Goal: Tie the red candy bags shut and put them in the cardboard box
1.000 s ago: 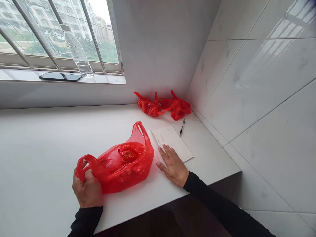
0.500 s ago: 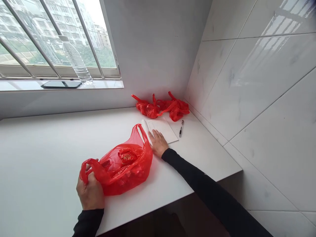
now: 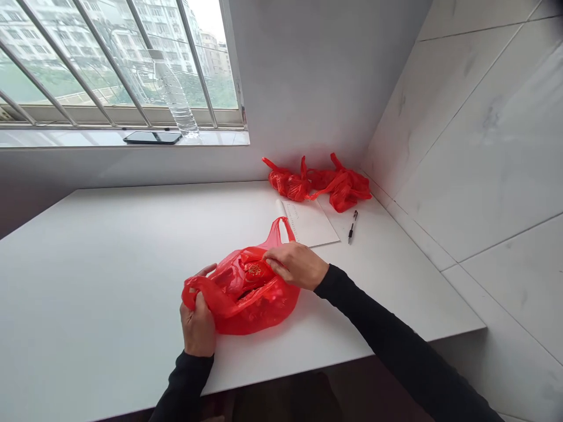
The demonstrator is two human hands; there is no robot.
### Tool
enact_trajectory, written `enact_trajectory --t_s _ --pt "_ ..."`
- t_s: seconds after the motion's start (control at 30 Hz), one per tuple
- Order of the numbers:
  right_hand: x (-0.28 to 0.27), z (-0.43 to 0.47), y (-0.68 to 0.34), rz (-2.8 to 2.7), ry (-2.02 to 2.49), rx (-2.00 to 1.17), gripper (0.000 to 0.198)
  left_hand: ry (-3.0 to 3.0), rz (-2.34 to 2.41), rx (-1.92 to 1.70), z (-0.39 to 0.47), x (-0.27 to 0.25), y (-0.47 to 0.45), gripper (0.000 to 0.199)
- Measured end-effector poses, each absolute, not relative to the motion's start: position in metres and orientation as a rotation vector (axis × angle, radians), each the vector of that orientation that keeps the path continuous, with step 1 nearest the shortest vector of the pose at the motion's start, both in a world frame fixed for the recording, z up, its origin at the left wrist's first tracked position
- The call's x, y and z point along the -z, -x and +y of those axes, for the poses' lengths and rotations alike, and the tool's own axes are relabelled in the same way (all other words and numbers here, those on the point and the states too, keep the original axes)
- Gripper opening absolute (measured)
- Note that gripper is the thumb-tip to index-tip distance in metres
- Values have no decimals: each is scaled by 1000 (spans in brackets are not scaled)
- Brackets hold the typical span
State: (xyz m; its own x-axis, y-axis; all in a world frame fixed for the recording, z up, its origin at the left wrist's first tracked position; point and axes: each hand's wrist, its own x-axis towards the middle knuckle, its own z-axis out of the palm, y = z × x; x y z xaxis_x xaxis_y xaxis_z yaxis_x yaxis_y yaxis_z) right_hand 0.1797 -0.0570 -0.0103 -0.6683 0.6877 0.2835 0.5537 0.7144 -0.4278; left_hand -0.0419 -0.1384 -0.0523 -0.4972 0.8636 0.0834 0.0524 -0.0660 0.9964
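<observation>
A red plastic bag (image 3: 259,308) rests on the white table, its mouth gaping upward. Inside it, a red wrapped piece with a gold pattern (image 3: 255,269) shows among other red contents that I cannot make out. My left hand (image 3: 200,319) is closed round the bag's left handle and edge, its fingers partly behind the plastic. At the right side of the mouth, my right hand (image 3: 297,264) is closed with its fingertips pinching the plastic beside the patterned piece. The bag's other handle loop (image 3: 284,225) stands up behind that hand.
Behind the bag lies an open notebook (image 3: 310,225) with a black pen (image 3: 352,227) to its right. Two crumpled red bags (image 3: 290,184) sit against the back wall. A water bottle (image 3: 176,97) and a phone (image 3: 152,138) are on the windowsill. Tiled wall borders the right.
My right hand has left the notebook and come back to the bag's mouth, where it pinches the plastic. My left hand still holds the bag. The view has turned left.
</observation>
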Motion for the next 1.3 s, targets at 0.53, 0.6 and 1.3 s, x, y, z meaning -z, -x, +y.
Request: enact_trajectory --t_s 0.53,0.6,1.3 --pt "19 -123 -189 -2780 1177 -405 35 -1803 1386 -1645 -176 13 35 61" --pt "18 -125 -189 -2769 1216 -412 35 -2228 1337 -1450 -188 2 36 58" --pt "4 -145 -220 -2745 1374 -640 41 -2641 1512 -393 -218 14 10 33"
